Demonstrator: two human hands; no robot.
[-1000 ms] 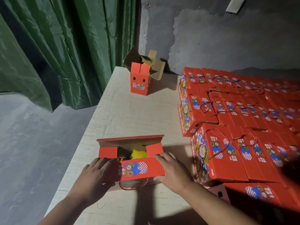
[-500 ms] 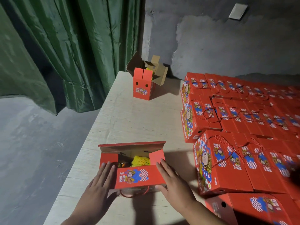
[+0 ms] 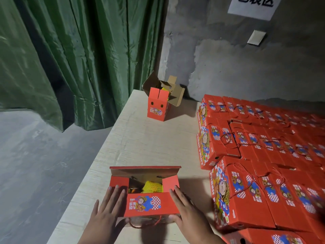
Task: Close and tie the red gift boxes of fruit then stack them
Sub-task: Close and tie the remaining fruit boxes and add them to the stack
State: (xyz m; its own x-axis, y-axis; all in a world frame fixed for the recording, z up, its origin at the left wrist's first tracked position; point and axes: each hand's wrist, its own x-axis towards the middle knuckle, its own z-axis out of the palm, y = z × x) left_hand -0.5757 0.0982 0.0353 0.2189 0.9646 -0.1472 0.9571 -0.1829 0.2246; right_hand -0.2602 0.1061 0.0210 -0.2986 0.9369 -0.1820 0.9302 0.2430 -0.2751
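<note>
at the tabletop's (image 3: 149,147) near edge, left hand (image 3: 107,213) and right hand (image 3: 189,211), fingers straight, flank the open box (image 3: 147,192), untied; tied stack (image 3: 263,155) right done, far box (image 3: 159,107) still open.

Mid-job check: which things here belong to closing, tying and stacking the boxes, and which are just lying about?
Job:
open gift box between both hands
left hand
right hand
red cord at its front
second open box
stack of tied boxes

Lying about:
green curtain
paper sign
</note>
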